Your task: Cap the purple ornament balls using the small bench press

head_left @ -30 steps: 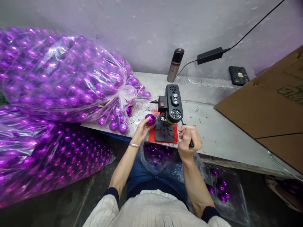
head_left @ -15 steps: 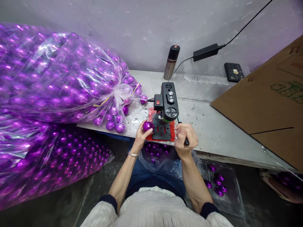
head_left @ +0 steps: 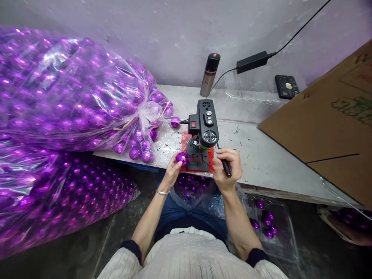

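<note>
My left hand (head_left: 172, 168) pinches a shiny purple ball (head_left: 183, 158) at the left front edge of a small black bench drill (head_left: 202, 133), which stands on a red mat (head_left: 184, 149). Over on the drill's right side, my right hand (head_left: 226, 168) is wrapped around its black lever handle (head_left: 225, 167). Loose purple balls (head_left: 139, 153) lie on the table left of the drill.
Two big clear bags of purple balls (head_left: 66, 100) fill the left. An open bag with balls (head_left: 193, 186) lies on my lap. A clear tray with purple balls (head_left: 266, 224) sits lower right. A flask (head_left: 209, 73), power adapter (head_left: 252, 62) and cardboard box (head_left: 328, 124) stand behind and right.
My left hand drew the purple ball down and toward me, from beside the drill head to the base's front edge. My right hand kept hold of the lever.
</note>
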